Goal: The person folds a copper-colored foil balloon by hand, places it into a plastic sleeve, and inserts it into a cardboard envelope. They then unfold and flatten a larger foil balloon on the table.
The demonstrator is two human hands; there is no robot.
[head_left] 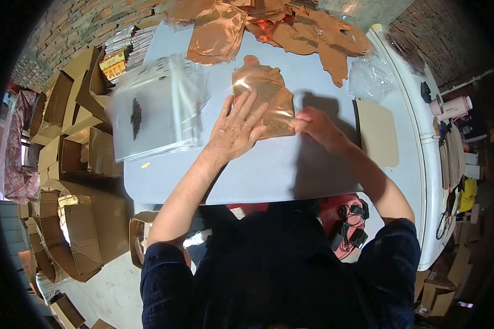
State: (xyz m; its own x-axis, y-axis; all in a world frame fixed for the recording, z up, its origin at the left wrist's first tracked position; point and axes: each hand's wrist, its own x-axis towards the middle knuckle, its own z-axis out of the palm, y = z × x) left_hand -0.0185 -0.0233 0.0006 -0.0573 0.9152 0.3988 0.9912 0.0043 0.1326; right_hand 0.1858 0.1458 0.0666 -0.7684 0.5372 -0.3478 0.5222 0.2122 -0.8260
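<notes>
A flat, shiny copper-coloured foil balloon [269, 90] lies on the table in front of me, its small tab pointing to the far side. My left hand [237, 125] rests flat on its left part, fingers spread. At its lower right corner my right hand [315, 125] is closed in a pinch on the foil edge. To the left is a stack of clear plastic bags [164, 109] with dark print. More copper foil pieces [217, 35] are heaped at the far edge.
The pale table [247, 175] carries a beige card [380, 134] and a crumpled clear bag [370, 77] on the right. Open cardboard boxes [93, 219] crowd the left floor. Black cables and adapters [348, 225] lie on something red below the table's front edge.
</notes>
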